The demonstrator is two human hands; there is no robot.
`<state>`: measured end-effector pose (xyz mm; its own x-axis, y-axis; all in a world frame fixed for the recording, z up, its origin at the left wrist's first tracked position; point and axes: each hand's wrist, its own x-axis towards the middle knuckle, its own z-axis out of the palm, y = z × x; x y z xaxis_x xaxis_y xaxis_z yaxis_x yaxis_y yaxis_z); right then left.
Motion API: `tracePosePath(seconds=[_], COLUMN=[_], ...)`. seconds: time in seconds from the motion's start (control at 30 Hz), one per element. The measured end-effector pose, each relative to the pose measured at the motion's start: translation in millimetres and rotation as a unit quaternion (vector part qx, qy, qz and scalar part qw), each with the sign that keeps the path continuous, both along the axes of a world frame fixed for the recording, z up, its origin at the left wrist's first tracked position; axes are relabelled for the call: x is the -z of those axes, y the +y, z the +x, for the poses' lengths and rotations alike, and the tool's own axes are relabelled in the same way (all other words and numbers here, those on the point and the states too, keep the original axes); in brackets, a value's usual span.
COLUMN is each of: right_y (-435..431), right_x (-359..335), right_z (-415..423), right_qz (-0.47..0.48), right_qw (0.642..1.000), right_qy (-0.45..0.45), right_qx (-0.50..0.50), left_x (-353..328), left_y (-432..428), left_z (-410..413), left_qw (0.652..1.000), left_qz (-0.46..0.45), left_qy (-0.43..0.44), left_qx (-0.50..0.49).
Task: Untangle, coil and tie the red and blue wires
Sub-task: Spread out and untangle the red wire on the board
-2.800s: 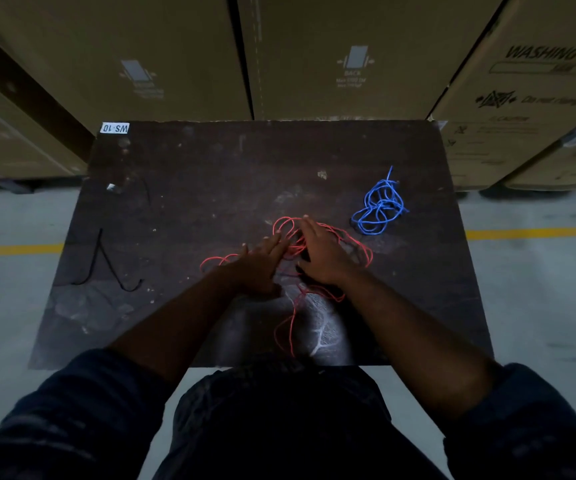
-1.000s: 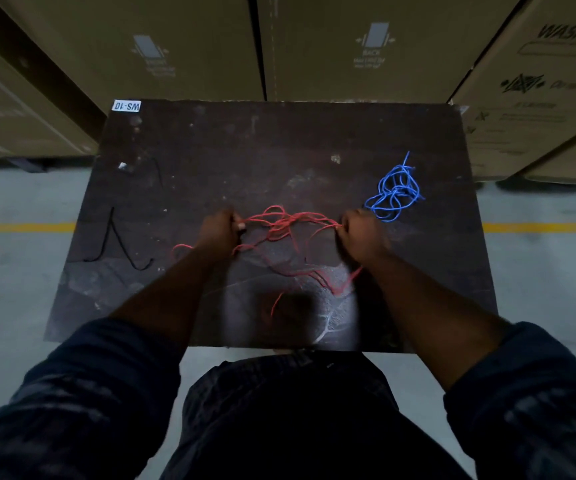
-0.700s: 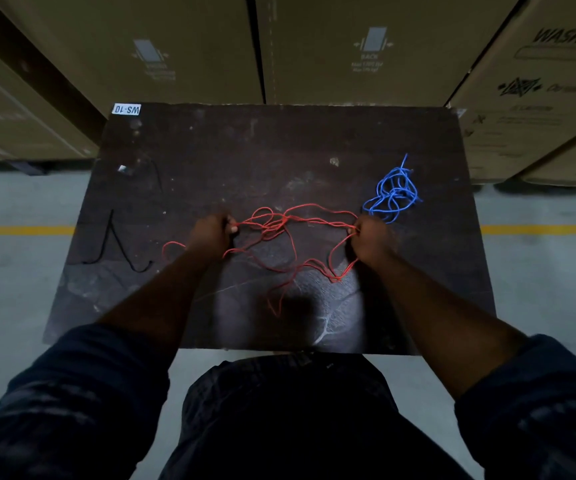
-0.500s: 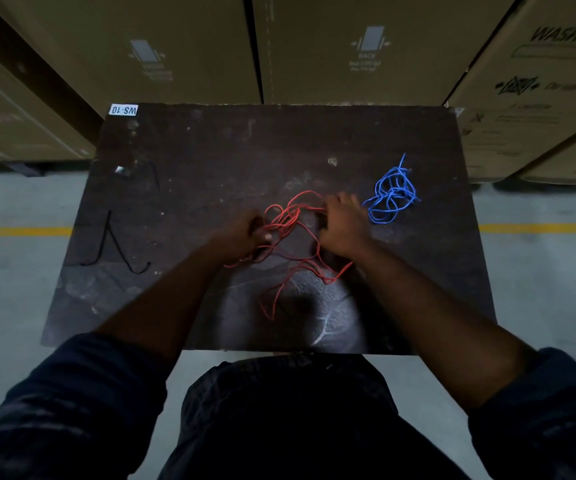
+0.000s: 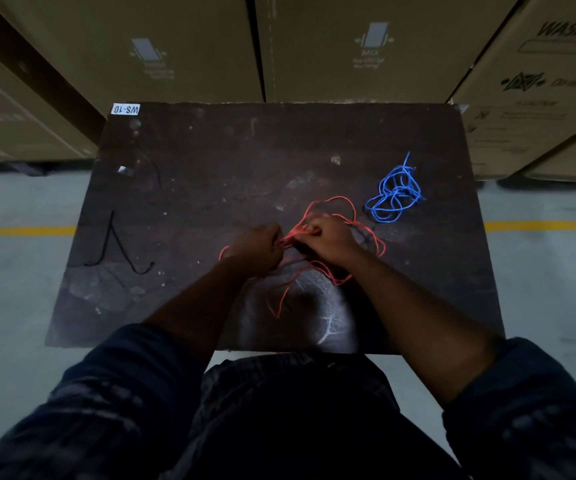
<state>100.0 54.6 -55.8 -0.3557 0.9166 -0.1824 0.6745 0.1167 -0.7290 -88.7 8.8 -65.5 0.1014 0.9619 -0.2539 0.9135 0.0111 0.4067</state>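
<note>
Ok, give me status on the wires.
Both busy: left hand and right hand pinch the red wire, close together. Tangled, loose loops on the table. The blue wire bunched, untouched, to the right. A black cord far left, clear.

Dark, scuffed matt table (image 5: 210, 188), smooth plastic-coated red wire (image 5: 335, 202) and blue wire (image 5: 395, 195), brown cardboard boxes (image 5: 348, 46)

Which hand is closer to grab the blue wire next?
Probably the right hand: the blue wire lies on its side, just beyond it. The left hand is farther, and both hold the red wire.
</note>
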Motion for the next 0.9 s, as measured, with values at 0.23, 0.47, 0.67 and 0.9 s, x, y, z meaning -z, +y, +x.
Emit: tracePosePath(seconds=[0.23,0.47,0.67,0.9], right_y=[8.5,11.7,14.0,7.0], right_x=[-4.4,-3.6,0.8,-0.9], right_z=[23.4,35.6,39.4,36.9], right_qz=[-0.286,-0.248,-0.160,-0.111], right_qw=[0.910,0.949,0.984,0.992], right_qy=[0.286,0.186,0.052,0.056], right_qx=[0.098,0.059,-0.055,0.004], left_x=[-10.0,-9.5,-6.5,-6.3], left_y=[2.8,0.0,-4.5,-12.2], left_z=[-23.5,-50.9,-50.6,-49.2], left_qw=[0.973,0.896,0.889,0.907], left_qz=[-0.110,-0.200,-0.171,-0.107], left_qy=[-0.201,-0.384,-0.388,-0.371], left_qx=[0.023,-0.098,-0.173,-0.169])
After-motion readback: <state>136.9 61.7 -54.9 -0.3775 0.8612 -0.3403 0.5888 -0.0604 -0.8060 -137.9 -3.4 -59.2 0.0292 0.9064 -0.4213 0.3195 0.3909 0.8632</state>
